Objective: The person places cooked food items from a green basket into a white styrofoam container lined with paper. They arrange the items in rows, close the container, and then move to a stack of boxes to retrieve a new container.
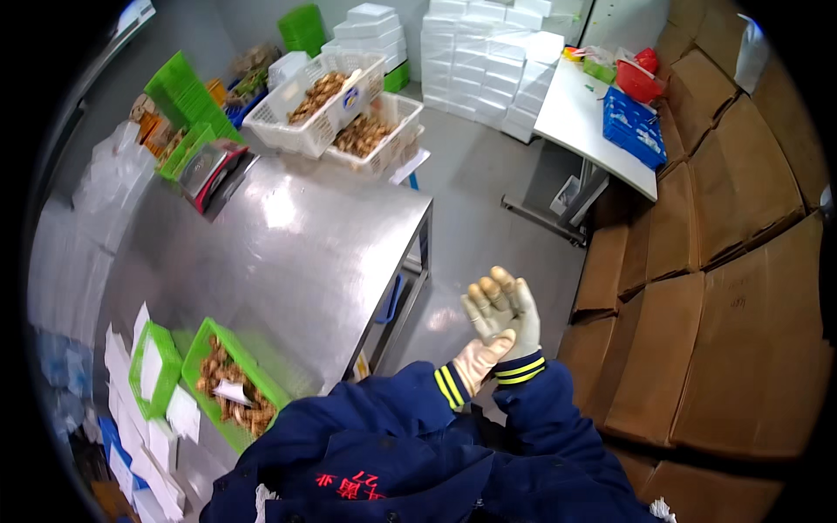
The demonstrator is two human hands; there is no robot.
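My right hand [514,314] wears a whitish glove with yellowed fingertips. Its palm faces up and its fingers stretch out, holding nothing. Across the base of that palm lies my left hand [480,359], closed on the glove near the wrist; its fingers are partly hidden behind the right hand. Both hands are in front of my dark blue jacket [410,462], whose cuffs carry yellow stripes, and to the right of the steel table.
The steel table [288,235] holds a green basket [193,370] of brown mushrooms, paper sheets and a red-edged scale [209,174]. White crates [305,131] of mushrooms stand beyond. Cardboard boxes [732,349] line the right, by a white table [567,113]. Foam boxes [484,65] are stacked behind.
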